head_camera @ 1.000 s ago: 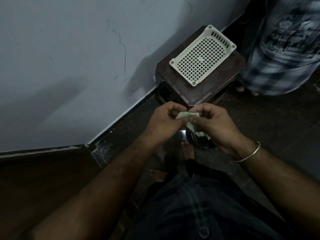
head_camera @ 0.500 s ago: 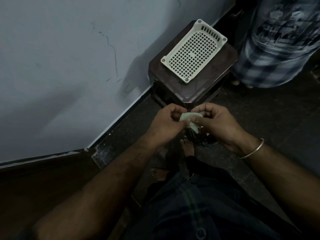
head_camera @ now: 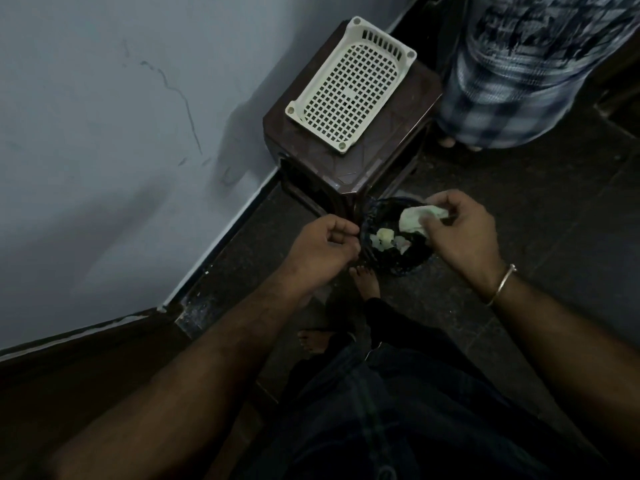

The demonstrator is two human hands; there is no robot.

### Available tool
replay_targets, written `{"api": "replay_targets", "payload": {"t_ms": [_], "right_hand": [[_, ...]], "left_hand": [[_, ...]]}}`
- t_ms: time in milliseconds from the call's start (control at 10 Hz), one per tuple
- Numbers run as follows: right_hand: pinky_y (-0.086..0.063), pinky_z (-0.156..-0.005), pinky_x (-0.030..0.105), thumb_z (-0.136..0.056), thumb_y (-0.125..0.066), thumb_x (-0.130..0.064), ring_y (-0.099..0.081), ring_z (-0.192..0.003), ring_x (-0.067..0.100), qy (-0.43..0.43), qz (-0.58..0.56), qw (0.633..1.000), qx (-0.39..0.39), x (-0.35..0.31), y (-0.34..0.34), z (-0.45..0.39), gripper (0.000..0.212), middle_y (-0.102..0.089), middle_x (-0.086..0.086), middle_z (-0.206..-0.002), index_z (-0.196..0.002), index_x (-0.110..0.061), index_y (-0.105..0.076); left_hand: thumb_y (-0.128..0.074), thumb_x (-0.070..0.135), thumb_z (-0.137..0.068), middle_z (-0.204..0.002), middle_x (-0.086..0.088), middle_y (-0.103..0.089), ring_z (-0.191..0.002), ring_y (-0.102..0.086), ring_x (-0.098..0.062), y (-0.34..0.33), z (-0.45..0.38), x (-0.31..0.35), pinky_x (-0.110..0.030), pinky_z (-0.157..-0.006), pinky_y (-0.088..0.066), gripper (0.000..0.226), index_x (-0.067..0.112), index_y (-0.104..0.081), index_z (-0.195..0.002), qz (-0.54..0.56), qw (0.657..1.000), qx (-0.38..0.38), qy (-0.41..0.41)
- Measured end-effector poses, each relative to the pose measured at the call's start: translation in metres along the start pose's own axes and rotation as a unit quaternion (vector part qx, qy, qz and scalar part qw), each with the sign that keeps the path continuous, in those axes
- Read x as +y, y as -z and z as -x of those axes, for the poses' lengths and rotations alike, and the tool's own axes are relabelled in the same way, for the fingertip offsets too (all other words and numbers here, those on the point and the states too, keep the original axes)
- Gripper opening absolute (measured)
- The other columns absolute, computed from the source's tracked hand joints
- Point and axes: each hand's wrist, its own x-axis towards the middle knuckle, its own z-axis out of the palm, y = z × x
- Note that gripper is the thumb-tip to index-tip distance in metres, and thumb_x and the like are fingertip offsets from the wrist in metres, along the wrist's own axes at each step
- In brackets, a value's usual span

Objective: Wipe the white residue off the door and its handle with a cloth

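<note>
My right hand (head_camera: 464, 233) pinches a crumpled pale cloth (head_camera: 415, 216) just above a small dark bin (head_camera: 394, 265) on the floor. The bin holds a few pale scraps. My left hand (head_camera: 322, 247) hovers at the bin's left edge with its fingers curled and nothing visible in them. A dark brown panel (head_camera: 69, 375) at the lower left may be the door. No handle is in view.
A brown plastic stool (head_camera: 412, 109) stands behind the bin against the grey wall (head_camera: 104, 133), with a white perforated tray (head_camera: 349, 88) on top. Another person in a checked garment (head_camera: 512, 81) stands at the upper right. My bare feet (head_camera: 363, 282) are beside the bin.
Both hands held the cloth together before. They have now parted: the right hand has carried the cloth to the right over the bin, and the left hand has let go.
</note>
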Motion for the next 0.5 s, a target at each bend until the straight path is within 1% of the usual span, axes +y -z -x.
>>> {"api": "replay_targets", "payload": {"t_ms": [100,200,300,400,500], "right_hand": [[-0.042,-0.078,0.019,-0.085,-0.064,-0.015,-0.059,-0.085,0.009,0.066,0.046,0.996,0.041,0.011,0.007,-0.002,0.010,-0.064,-0.003,-0.093,-0.094,-0.019,-0.065],[-0.036,-0.075,0.015,-0.081,-0.060,-0.007,-0.052,-0.082,0.009,0.108,0.084,0.988,0.078,0.018,0.011,-0.005,0.013,-0.060,0.004,-0.093,-0.090,-0.015,-0.067],[-0.040,-0.078,0.017,-0.080,-0.060,-0.005,-0.053,-0.084,0.009,0.118,0.093,0.983,0.102,0.024,0.012,-0.009,0.016,-0.061,0.005,-0.094,-0.091,-0.012,-0.069],[-0.045,-0.096,0.031,-0.081,-0.063,-0.003,-0.061,-0.106,0.024,0.082,0.139,0.987,-0.014,0.030,0.009,-0.016,0.028,-0.066,0.013,-0.111,-0.108,-0.007,-0.070],[-0.034,-0.111,0.030,-0.081,-0.066,-0.004,-0.051,-0.127,0.028,0.010,0.168,0.978,-0.121,0.037,0.004,-0.020,0.046,-0.058,0.014,-0.134,-0.127,-0.009,-0.063]], "left_hand": [[-0.067,0.011,-0.089,-0.092,-0.001,-0.070,-0.084,-0.070,-0.014,-0.005,0.000,-0.003,-0.023,-0.066,-0.053,0.016,0.022,-0.066,-0.100,-0.011,1.000,-0.001,-0.003],[-0.066,0.011,-0.090,-0.093,-0.002,-0.070,-0.086,-0.070,-0.015,-0.009,0.000,-0.004,-0.025,-0.068,-0.055,0.015,0.021,-0.066,-0.101,-0.018,1.000,-0.004,0.001],[-0.066,0.010,-0.090,-0.090,-0.002,-0.070,-0.086,-0.070,-0.017,-0.013,-0.002,-0.006,-0.027,-0.070,-0.056,0.014,0.022,-0.066,-0.097,-0.020,1.000,-0.002,0.003],[-0.066,0.012,-0.090,-0.088,-0.001,-0.070,-0.086,-0.071,-0.016,-0.015,-0.001,-0.005,-0.028,-0.072,-0.057,0.014,0.024,-0.066,-0.096,-0.023,1.000,-0.009,0.005],[-0.065,0.013,-0.091,-0.089,0.001,-0.070,-0.088,-0.071,-0.015,-0.018,-0.004,-0.005,-0.031,-0.076,-0.058,0.014,0.027,-0.065,-0.094,-0.029,1.000,-0.006,0.000]]}}
